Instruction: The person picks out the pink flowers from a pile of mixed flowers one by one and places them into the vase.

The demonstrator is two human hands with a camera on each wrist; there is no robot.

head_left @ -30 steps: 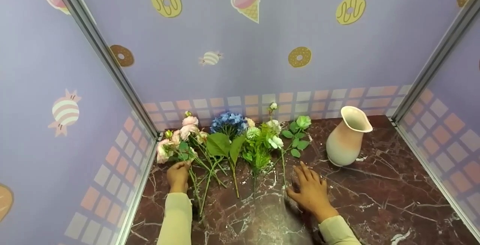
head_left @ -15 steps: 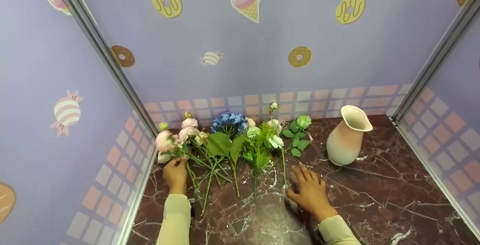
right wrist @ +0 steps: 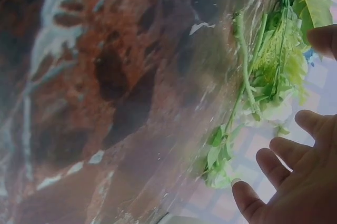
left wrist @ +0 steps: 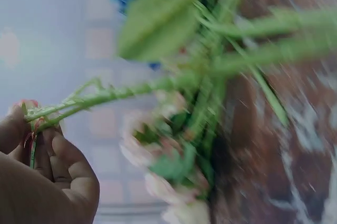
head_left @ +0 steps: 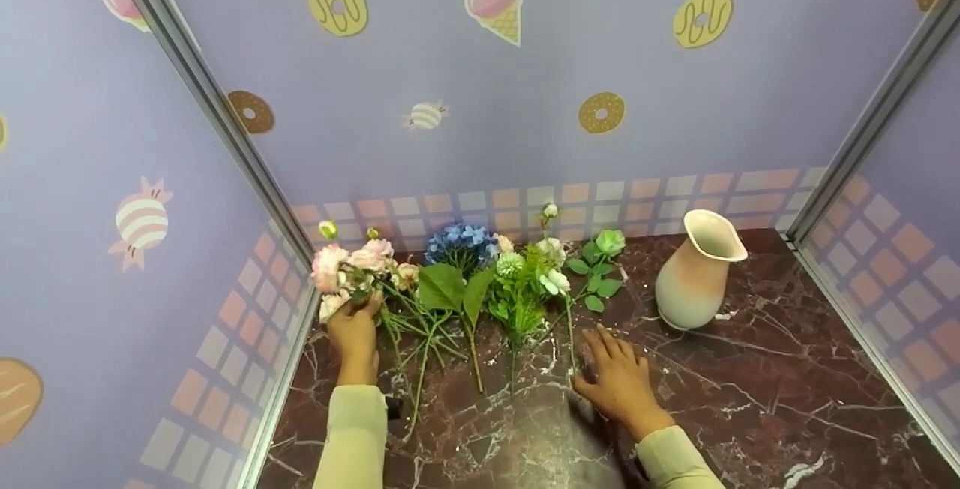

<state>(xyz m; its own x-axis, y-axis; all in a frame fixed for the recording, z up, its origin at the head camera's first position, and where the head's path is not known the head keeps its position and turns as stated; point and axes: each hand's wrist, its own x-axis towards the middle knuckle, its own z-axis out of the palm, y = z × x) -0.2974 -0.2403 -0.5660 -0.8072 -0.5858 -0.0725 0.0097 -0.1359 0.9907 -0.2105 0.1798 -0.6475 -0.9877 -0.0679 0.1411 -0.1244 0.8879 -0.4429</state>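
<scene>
At the left of the head view, my left hand (head_left: 354, 335) pinches a pink flower spray (head_left: 328, 268) by its green stem, just below the blooms. In the left wrist view the thumb and fingers meet round the stem (left wrist: 126, 92), which looks lifted off the tabletop. More pink blooms (left wrist: 174, 171) lie beyond it. My right hand (head_left: 619, 380) is spread low over the marble table, its fingers apart and holding nothing. Beside its thumb lies the stem of a white flower (head_left: 555, 281); the right wrist view shows its fingers (right wrist: 271, 167) apart from the flowers.
A pink-and-white vase (head_left: 688, 290) stands upright at the right. Across the back lie a blue hydrangea (head_left: 459, 244), a green pompom flower (head_left: 510, 264), fern-like greenery (head_left: 519, 309) and a pale green rose (head_left: 609, 241). Patterned walls enclose the table (head_left: 750, 399).
My left hand has shifted slightly away from me, and the pink spray in it has turned and risen, its bud now higher. My right hand has stayed in place.
</scene>
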